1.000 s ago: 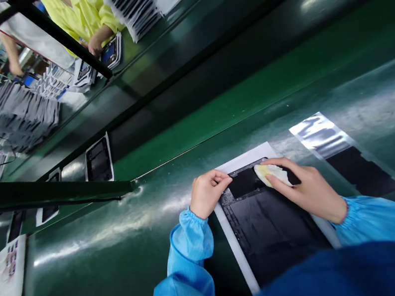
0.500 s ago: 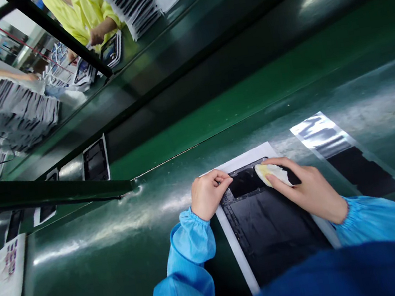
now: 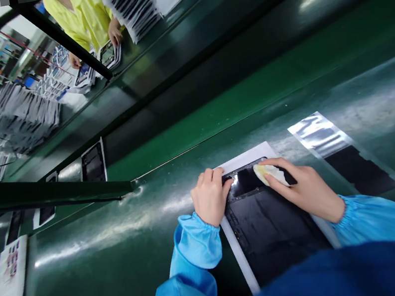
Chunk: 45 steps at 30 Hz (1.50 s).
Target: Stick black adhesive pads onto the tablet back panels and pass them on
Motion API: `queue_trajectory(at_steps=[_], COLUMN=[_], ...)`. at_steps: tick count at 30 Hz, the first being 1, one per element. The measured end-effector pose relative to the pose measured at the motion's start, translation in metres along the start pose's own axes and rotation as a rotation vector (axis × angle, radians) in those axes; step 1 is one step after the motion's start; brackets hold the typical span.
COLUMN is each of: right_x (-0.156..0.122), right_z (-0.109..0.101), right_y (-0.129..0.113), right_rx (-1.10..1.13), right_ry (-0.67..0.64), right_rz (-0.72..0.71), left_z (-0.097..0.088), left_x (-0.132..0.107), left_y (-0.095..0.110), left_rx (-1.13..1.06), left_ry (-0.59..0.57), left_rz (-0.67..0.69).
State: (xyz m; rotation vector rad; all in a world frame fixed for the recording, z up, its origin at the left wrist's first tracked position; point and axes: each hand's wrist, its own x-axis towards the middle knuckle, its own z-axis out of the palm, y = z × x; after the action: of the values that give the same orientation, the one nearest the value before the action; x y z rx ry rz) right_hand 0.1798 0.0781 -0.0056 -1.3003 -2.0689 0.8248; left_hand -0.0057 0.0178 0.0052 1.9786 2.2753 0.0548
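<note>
A black tablet housing (image 3: 276, 225) lies on a white sheet (image 3: 246, 156) in front of me, its lower end hidden by my dark blue clothing. At its upper left corner, my left hand (image 3: 210, 196) is closed on the edge, the thumb over the top and the fingers along the outer side. My right hand (image 3: 305, 188) pinches a crumpled white and yellowish wiping pad (image 3: 272, 175) between thumb and fingers. The pad rests against the shiny dark strip (image 3: 243, 182) at the housing's upper end.
To the right lies a clear film strip with a black sheet (image 3: 360, 168). More tablet housings (image 3: 93, 163) lie in the channel at left, behind a dark green beam (image 3: 45, 191). Across the bench, a person in yellow (image 3: 84, 15) works near stacked parts (image 3: 19, 114).
My left hand has gone from a pinch above the corner to a grip on the edge, thumb spread. The right hand and pad have barely shifted. The person opposite has moved their hands.
</note>
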Motion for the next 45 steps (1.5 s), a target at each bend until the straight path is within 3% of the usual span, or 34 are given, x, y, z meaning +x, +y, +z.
queue_trajectory(at_steps=[2, 7, 11, 15, 19, 25, 32, 45], right_x=[0.0, 0.001, 0.001, 0.002, -0.002, -0.005, 0.006, -0.004], right_z=[0.0, 0.0, 0.0, -0.002, 0.006, 0.036, 0.007, 0.002], right_y=[-0.001, -0.001, 0.0, 0.001, -0.007, -0.03, -0.002, 0.001], right_rx=[0.007, 0.044, 0.042, -0.011, -0.186, -0.188, -0.259, -0.184], right_ry=[0.003, 0.013, 0.01, 0.024, 0.048, -0.008, 0.086, 0.046], right_rz=[0.007, 0.002, 0.007, -0.02, -0.082, -0.21, -0.075, -0.073], left_z=[0.002, 0.013, 0.015, 0.011, 0.012, 0.012, 0.014, 0.014], left_x=[-0.006, -0.029, -0.039, -0.046, -0.054, -0.055, -0.055, -0.053], left_y=[-0.002, -0.012, -0.011, -0.007, -0.011, -0.022, -0.022, -0.019], left_rx=[0.09, 0.188, 0.247, 0.18, 0.171, 0.166, 0.157, 0.156], left_ry=[0.057, 0.142, 0.175, 0.145, 0.139, 0.148, 0.147, 0.165], left_rz=[0.07, 0.417, 0.416, 0.512, 0.457, 0.496, 0.486, 0.475])
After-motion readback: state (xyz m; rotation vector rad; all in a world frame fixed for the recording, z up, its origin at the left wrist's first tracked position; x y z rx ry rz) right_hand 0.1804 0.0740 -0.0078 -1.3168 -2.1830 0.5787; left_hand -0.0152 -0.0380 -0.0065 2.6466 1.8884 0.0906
